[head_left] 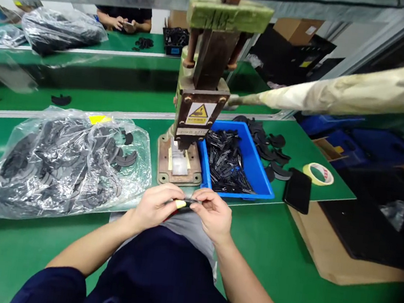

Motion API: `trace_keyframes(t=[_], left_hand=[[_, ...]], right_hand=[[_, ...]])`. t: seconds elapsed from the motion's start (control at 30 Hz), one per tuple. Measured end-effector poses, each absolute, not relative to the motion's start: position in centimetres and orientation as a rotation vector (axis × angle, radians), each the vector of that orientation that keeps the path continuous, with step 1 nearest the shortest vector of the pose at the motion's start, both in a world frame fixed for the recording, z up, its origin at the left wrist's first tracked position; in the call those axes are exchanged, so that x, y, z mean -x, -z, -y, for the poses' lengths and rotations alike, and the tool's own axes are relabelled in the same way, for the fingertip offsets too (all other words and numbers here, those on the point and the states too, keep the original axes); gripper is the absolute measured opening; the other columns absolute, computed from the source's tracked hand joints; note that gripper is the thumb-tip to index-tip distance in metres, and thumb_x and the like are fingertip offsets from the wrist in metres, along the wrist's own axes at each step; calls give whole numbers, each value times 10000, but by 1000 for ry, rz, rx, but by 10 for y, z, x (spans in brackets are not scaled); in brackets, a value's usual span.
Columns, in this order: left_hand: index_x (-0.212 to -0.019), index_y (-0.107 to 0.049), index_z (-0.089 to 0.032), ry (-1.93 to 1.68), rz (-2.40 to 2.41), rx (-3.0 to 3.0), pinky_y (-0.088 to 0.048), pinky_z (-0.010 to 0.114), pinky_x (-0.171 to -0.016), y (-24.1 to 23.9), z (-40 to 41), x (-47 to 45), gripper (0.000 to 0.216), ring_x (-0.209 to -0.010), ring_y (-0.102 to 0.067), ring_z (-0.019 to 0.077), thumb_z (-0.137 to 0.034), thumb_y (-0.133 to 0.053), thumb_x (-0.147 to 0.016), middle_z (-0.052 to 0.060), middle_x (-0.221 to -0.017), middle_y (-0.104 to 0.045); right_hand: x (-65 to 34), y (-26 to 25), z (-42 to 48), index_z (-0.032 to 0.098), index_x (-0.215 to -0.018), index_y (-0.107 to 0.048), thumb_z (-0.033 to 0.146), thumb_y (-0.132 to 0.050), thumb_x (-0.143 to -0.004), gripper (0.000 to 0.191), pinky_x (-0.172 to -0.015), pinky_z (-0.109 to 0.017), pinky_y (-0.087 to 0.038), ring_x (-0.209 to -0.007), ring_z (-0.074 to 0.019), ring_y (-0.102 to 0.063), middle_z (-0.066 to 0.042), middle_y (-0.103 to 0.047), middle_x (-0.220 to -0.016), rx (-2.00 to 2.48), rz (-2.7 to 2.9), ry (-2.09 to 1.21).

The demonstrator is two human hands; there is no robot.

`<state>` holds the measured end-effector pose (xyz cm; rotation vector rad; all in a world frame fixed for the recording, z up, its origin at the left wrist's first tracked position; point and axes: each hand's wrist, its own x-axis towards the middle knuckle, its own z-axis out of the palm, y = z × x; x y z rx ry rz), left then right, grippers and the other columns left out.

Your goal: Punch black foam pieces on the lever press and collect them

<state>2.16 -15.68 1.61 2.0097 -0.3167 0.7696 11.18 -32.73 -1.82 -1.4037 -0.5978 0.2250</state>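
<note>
Just in front of the press base, my left hand (160, 204) and my right hand (213, 215) pinch a small dark part (189, 202) between their fingertips. Fingers cover most of it, so its exact shape is hidden. Something yellow (180, 204) shows at my left thumb tip, and a bit of red is below that hand. Beyond my hands stands a green hand press (200, 107) with a clear block (179, 165) on its base. A blue bin (262, 186) of slim black plastic parts (225, 159) is right of the press, close to my right hand.
At left lies a clear plastic bag (75, 165) of dark curved pieces. The press's wrapped lever (327, 93) reaches out to the right. Loose curved pieces (278, 156), a phone (297, 190) and a tape roll (317, 174) lie right of the bin. Another person's hands (125, 24) are across the bench.
</note>
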Motion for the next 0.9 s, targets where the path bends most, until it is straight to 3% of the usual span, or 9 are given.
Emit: trace_keyframes(t=[0.17, 0.4, 0.9], left_hand=[[-1025, -671, -176, -741, 286, -2037, -599, 267, -786, -2, 158, -9, 142, -873, -717, 156, -114, -661, -897, 77, -945, -737], [-1002, -675, -178, -652, 189, -2010, -593, 266, -796, 21, 159, 1, 132, -873, -722, 149, -103, -658, -894, 67, -943, -742], [-1127, -678, -193, -594, 314, -2026, -597, 298, -831, 21, 147, 2, 221, -929, -710, 175, -127, -622, -923, 101, -1022, -720]], right_hand=[[-99, 28, 334, 249, -845, -673, 276, -785, -775, 134, -757, -348, -536, -818, -182, -655, -32, -698, -834, 1451, 623, -284], [-88, 41, 336, 255, -850, -669, 236, -783, -773, 139, -769, -344, -520, -814, -174, -650, -19, -694, -840, 1486, 604, -338], [-95, 35, 321, 239, -865, -645, 357, -805, -758, 226, -789, -316, -522, -830, -155, -636, -22, -696, -889, 1311, 371, -681]])
